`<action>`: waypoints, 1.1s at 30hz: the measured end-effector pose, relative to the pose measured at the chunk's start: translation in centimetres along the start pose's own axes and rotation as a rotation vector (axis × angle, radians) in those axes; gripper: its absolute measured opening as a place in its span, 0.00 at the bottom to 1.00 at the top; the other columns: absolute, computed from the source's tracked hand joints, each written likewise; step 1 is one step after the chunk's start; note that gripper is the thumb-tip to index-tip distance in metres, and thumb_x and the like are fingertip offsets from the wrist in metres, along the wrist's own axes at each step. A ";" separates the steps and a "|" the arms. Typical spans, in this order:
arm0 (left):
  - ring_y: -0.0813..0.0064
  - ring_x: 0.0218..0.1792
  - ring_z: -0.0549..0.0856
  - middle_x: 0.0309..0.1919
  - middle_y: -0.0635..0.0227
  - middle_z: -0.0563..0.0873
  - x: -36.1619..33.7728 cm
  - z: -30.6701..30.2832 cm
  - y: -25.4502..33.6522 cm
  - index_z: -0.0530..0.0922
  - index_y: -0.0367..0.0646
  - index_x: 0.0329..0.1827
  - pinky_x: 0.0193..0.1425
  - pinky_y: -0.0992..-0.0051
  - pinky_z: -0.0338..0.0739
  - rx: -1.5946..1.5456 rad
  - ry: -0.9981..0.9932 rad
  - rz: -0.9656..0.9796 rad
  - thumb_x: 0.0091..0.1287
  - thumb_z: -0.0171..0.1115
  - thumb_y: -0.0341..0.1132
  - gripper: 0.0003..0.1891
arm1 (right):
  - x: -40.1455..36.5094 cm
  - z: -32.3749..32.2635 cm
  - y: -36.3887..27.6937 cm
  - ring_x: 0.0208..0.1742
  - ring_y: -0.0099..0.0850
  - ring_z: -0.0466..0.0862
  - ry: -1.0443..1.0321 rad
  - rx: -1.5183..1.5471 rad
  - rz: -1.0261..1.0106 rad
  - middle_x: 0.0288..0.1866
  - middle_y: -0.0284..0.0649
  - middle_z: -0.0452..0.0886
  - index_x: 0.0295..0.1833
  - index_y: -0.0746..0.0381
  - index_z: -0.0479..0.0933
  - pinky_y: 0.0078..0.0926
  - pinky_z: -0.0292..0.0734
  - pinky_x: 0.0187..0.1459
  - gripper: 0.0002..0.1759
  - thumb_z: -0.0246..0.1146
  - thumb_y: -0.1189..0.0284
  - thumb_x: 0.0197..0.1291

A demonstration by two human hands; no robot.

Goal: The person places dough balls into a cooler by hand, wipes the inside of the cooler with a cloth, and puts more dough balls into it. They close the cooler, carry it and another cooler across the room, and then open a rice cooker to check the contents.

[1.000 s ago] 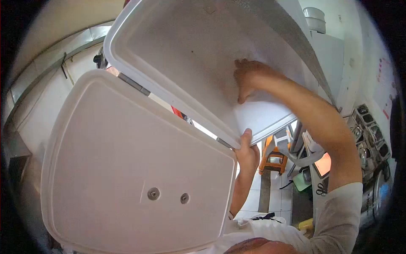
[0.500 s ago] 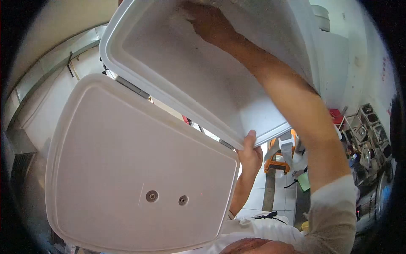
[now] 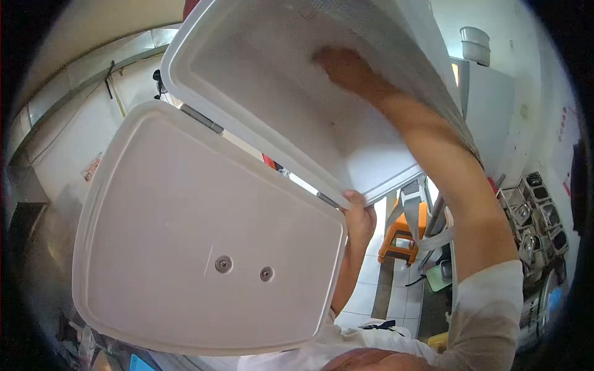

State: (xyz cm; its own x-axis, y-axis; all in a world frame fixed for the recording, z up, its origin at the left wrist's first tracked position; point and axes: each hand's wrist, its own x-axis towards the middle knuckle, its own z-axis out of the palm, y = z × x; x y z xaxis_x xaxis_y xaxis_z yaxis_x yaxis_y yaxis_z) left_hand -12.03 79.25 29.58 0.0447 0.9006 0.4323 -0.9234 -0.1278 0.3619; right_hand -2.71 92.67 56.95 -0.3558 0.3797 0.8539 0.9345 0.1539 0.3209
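A big white box (image 3: 278, 93) is tilted, its opening facing me, with its white lid (image 3: 185, 216) hinged open at the lower left. Two round metal fittings show on the lid. At the box's lower corner, near a hinge, my left hand (image 3: 360, 219) grips the rim, thumb on top. My right arm reaches inside the box; my right hand (image 3: 343, 67) is at the inner surface, blurred and dark, and whether it holds anything cannot be made out.
An orange stool (image 3: 405, 232) stands on the tiled floor beyond the box. On the right is a rack of metal containers (image 3: 538, 210). White tubs (image 3: 475, 44) sit high at the upper right. A metal duct (image 3: 74, 74) runs along the left wall.
My right hand has moved down and to the right inside the box, away from its upper end. My left hand still holds the rim. The view has shifted slightly.
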 end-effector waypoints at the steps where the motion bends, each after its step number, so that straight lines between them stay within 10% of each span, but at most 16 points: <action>1: 0.87 0.38 0.75 0.36 0.74 0.75 0.4 -0.4 -0.6 0.72 0.43 0.45 0.47 0.83 0.77 -0.038 0.023 -0.004 0.79 0.58 0.49 0.17 | -0.1 0.6 0.4 0.56 0.43 0.85 -0.066 -0.020 -0.009 0.53 0.49 0.85 0.58 0.59 0.82 0.47 0.79 0.61 0.17 0.61 0.78 0.65; 4: 0.78 0.48 0.82 0.46 0.68 0.81 0.3 1.1 0.8 0.72 0.41 0.54 0.58 0.76 0.82 -0.086 0.053 -0.013 0.78 0.52 0.53 0.22 | -0.1 -2.7 -1.2 0.60 0.42 0.84 -0.432 -0.079 -0.012 0.58 0.48 0.84 0.59 0.59 0.81 0.46 0.77 0.65 0.17 0.58 0.79 0.66; 8: 0.78 0.55 0.82 0.52 0.66 0.82 0.7 -1.1 0.1 0.72 0.39 0.58 0.64 0.75 0.81 0.254 0.053 0.057 0.78 0.49 0.55 0.25 | 4.7 -6.0 -3.7 0.64 0.43 0.81 0.130 0.163 0.114 0.64 0.47 0.81 0.61 0.58 0.81 0.44 0.75 0.68 0.19 0.58 0.81 0.66; 12: 0.79 0.56 0.81 0.54 0.67 0.81 2.7 -5.7 -3.5 0.71 0.38 0.60 0.64 0.76 0.80 1.075 -0.036 0.435 0.79 0.47 0.54 0.25 | 4.9 -4.1 -3.2 0.58 0.43 0.85 0.172 0.007 -0.133 0.61 0.46 0.83 0.61 0.60 0.80 0.45 0.82 0.60 0.18 0.59 0.80 0.67; 16: 0.76 0.58 0.80 0.56 0.65 0.81 1.8 -3.1 -1.5 0.67 0.37 0.65 0.66 0.74 0.78 0.576 0.049 0.121 0.79 0.46 0.55 0.28 | 6.2 -9.8 -4.9 0.54 0.42 0.87 0.156 -0.319 -0.052 0.57 0.47 0.84 0.61 0.62 0.78 0.48 0.83 0.56 0.16 0.59 0.77 0.69; 19: 0.72 0.65 0.77 0.62 0.60 0.78 0.8 -1.0 0.0 0.62 0.36 0.70 0.71 0.70 0.74 1.140 0.001 0.154 0.77 0.51 0.58 0.34 | 8.9 -9.4 -3.4 0.53 0.42 0.87 0.303 -0.461 -0.026 0.56 0.47 0.84 0.62 0.63 0.77 0.48 0.83 0.56 0.17 0.59 0.76 0.69; 23: 0.71 0.67 0.75 0.64 0.59 0.76 0.7 3.4 0.9 0.62 0.34 0.70 0.72 0.69 0.73 0.349 -0.099 0.371 0.77 0.51 0.57 0.34 | 7.5 -6.8 -1.8 0.51 0.41 0.87 0.241 -0.451 0.085 0.55 0.47 0.84 0.63 0.64 0.76 0.47 0.83 0.54 0.18 0.58 0.74 0.71; 26: 0.70 0.67 0.75 0.65 0.59 0.75 0.3 3.6 1.9 0.61 0.33 0.70 0.74 0.70 0.72 0.394 -0.019 0.271 0.78 0.47 0.57 0.33 | 3.3 -4.0 0.0 0.50 0.40 0.87 0.060 -0.379 0.191 0.55 0.48 0.85 0.64 0.65 0.75 0.47 0.83 0.53 0.18 0.57 0.73 0.72; 29: 0.80 0.40 0.72 0.41 0.72 0.72 2.3 -0.7 -3.1 0.69 0.39 0.48 0.41 0.75 0.68 0.033 0.119 0.094 0.77 0.53 0.56 0.24 | 1.1 -1.6 1.9 0.50 0.40 0.87 0.021 -0.345 0.223 0.55 0.47 0.85 0.66 0.65 0.73 0.45 0.83 0.52 0.19 0.56 0.72 0.73; 30: 0.75 0.53 0.74 0.53 0.66 0.73 1.2 1.6 -1.0 0.66 0.36 0.58 0.58 0.72 0.68 0.068 0.086 0.076 0.78 0.49 0.56 0.27 | 1.5 -3.5 -0.1 0.51 0.41 0.87 -0.075 -0.306 0.262 0.55 0.48 0.85 0.67 0.64 0.73 0.45 0.83 0.53 0.20 0.55 0.72 0.74; 33: 0.76 0.55 0.75 0.55 0.65 0.76 1.1 3.0 -0.1 0.69 0.38 0.60 0.65 0.71 0.71 0.448 0.125 0.175 0.79 0.52 0.53 0.25 | 0.3 -6.4 -1.8 0.54 0.42 0.86 -0.083 -0.374 0.286 0.56 0.48 0.85 0.70 0.64 0.72 0.45 0.81 0.57 0.21 0.53 0.72 0.75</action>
State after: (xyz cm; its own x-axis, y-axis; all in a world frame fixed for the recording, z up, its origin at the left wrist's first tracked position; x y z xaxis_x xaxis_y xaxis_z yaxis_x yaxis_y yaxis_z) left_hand -10.76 79.02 32.49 -0.1680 0.8892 0.4256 -0.6573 -0.4228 0.6238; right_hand -4.47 86.68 59.28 -0.0689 0.4330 0.8988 0.9290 -0.3006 0.2160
